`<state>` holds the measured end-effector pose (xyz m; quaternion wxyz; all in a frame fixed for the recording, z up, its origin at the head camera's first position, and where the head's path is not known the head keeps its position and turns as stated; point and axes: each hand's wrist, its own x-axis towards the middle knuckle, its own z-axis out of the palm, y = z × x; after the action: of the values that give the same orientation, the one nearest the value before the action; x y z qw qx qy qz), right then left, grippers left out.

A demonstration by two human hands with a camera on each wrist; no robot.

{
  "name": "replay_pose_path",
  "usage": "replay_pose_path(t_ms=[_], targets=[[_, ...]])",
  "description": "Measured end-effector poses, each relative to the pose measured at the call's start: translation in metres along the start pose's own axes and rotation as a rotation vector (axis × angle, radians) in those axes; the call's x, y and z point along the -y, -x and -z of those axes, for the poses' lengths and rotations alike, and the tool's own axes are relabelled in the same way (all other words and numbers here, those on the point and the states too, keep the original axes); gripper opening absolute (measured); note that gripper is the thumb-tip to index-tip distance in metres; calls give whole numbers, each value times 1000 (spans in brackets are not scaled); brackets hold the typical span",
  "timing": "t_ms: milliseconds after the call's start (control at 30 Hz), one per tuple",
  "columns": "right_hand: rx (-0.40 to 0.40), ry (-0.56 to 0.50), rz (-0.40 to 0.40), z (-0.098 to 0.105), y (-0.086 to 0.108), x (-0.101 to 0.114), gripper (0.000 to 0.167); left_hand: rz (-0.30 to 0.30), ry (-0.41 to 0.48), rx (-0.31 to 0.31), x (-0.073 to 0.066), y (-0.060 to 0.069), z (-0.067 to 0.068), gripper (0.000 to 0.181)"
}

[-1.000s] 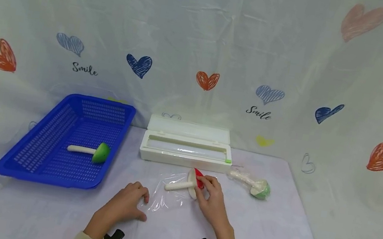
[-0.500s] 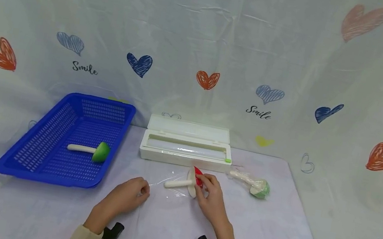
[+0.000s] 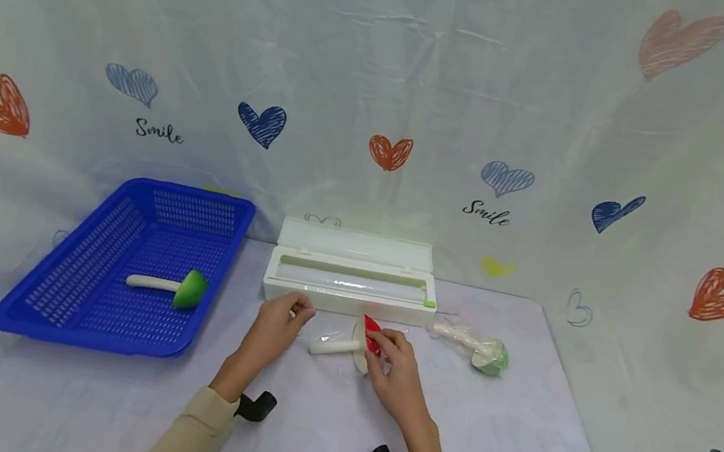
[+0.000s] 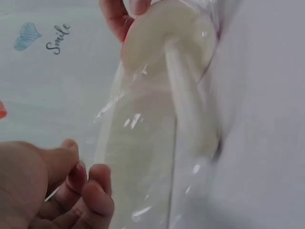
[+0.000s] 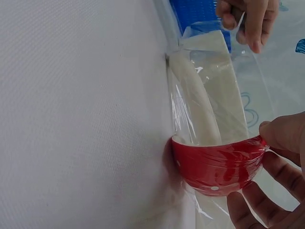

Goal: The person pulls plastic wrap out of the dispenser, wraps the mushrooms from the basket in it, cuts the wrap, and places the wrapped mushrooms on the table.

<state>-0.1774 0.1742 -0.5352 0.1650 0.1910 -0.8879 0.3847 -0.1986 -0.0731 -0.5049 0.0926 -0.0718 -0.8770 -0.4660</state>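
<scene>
A toy mushroom with a red cap (image 3: pixel 371 335) and white stem (image 3: pixel 334 347) lies on clear film, which wraps over the stem in the right wrist view (image 5: pixel 198 95). My right hand (image 3: pixel 404 381) holds the cap's edge between thumb and fingers, the film drawn tight over the red surface (image 5: pixel 217 167). Beyond the stem's end, my left hand (image 3: pixel 271 328) pinches the film with thumb and fingertips, raised a little. In the left wrist view the film stretches from the left hand (image 4: pixel 62 186) across the pale underside of the cap (image 4: pixel 152 38).
A white film dispenser (image 3: pixel 349 305) with its lid up stands behind the hands. The blue basket (image 3: pixel 95 339) at left holds a green-capped mushroom (image 3: pixel 191 290). A film-wrapped green-capped mushroom (image 3: pixel 490 357) lies at right. A printed curtain (image 3: pixel 439 96) hangs behind the table.
My left hand has closed its fingers on the film and moved forward and right, towards the dispenser, lifting the film's edge. My right hand stays on the red cap.
</scene>
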Motion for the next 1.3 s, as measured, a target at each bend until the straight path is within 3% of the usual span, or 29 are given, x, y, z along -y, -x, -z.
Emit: replay_pose_path(t_ms=[67,133,333,467,567,667,867,1100,1300], targets=[[-5,1,3,0,0,-1,31,44,93,-20,0,-5,-11,9],[-2,-2,3,0,0,-1,31,67,126,8,2,-8,-20,7],[56,0,-5,5,-1,-1,38,42,-63,230,13,-5,-30,11],[60,1,21,9,-2,-2,45,-17,-99,363,15,1,-24,35],[61,-4,35,12,-4,-3,49,-72,-144,413,16,6,-24,45],[69,-6,25,13,-5,-5,53,-107,-201,381,17,8,-28,42],[90,-34,14,11,-7,-11,61,-94,-259,260,18,7,-35,40],[109,-64,104,11,-10,-17,61,-101,-146,180,20,6,-24,32],[91,13,181,11,-23,-16,79,-215,-54,119,15,-1,-14,26]])
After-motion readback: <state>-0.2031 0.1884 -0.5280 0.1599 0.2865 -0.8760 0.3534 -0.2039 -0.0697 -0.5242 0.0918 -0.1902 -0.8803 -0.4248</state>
